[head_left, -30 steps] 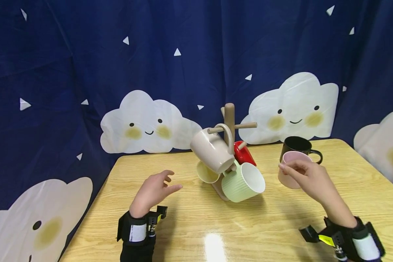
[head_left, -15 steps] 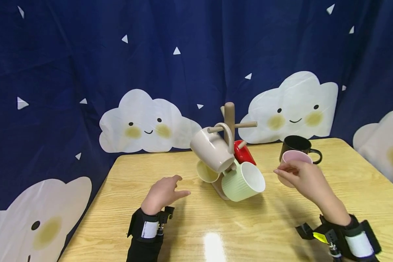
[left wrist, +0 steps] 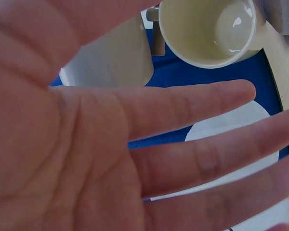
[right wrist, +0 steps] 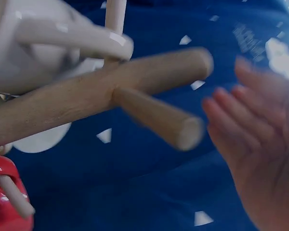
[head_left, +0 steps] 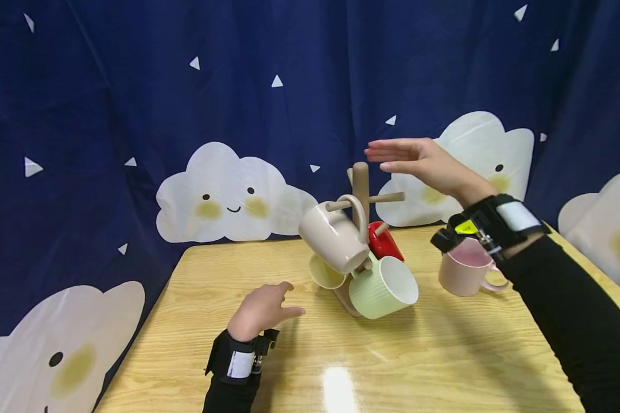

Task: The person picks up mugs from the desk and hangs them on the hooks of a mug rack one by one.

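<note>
Head view: the right hand (head_left: 423, 163) is raised with fingers straight and flat, empty, palm down just above and to the right of the top of the mug tree (head_left: 361, 183), whose post stands upright with pegs running sideways. The left hand (head_left: 263, 307) rests low by the table (head_left: 289, 367), fingers relaxed, holding nothing, left of the tree's base and farther from the top than the right hand. A beige mug (head_left: 333, 235) hangs on a left peg; a pink mug (head_left: 465, 272) stands on the table under the right wrist. Left wrist view: straight fingers (left wrist: 183, 110), with a cream mug (left wrist: 207, 29) beyond. Right wrist view: the pegs (right wrist: 154, 115) lie just left of the spread fingertips (right wrist: 231, 120), apart.
</note>
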